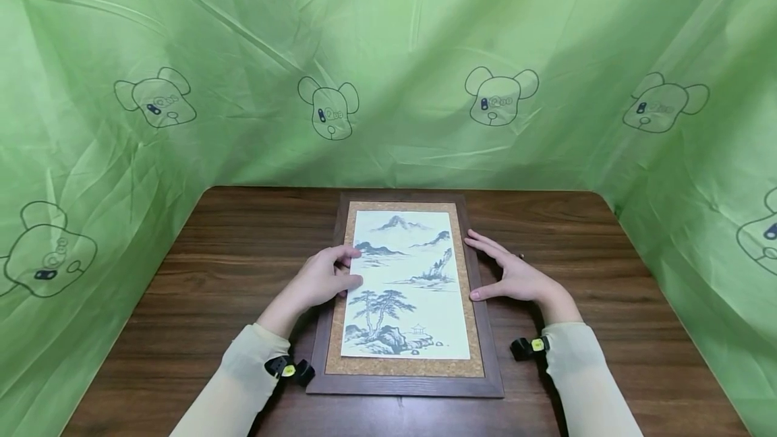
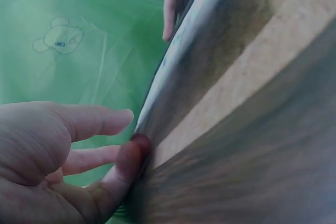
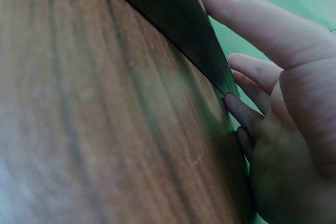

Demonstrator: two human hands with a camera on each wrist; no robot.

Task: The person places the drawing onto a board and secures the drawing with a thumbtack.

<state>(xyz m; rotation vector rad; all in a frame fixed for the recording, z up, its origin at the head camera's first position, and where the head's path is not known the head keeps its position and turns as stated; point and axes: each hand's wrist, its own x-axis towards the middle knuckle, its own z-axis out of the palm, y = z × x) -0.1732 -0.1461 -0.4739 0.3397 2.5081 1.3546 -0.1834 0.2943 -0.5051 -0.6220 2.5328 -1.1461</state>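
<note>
A sheet of paper printed with an ink-wash landscape [image 1: 419,322] lies over the cork panel of a dark wooden frame [image 1: 413,385]. At the sheet's left edge, my left hand [image 1: 322,277] pinches it with thumb and fingertips. In the left wrist view the sheet [image 2: 157,90] stands a little above the cork [image 2: 194,124], casting a shadow there. On the other side, my right hand [image 1: 516,275] rests its spread fingertips and thumb against the frame's right side. The right wrist view has this hand's index finger [image 3: 247,11] along the frame's edge [image 3: 173,14].
The frame lies on a dark brown wood-grain table [image 1: 243,235]. Green cloth [image 1: 413,19] with bear-head outlines hangs behind the table and on both sides. Each wrist carries a small black camera [image 1: 522,349] on a strap.
</note>
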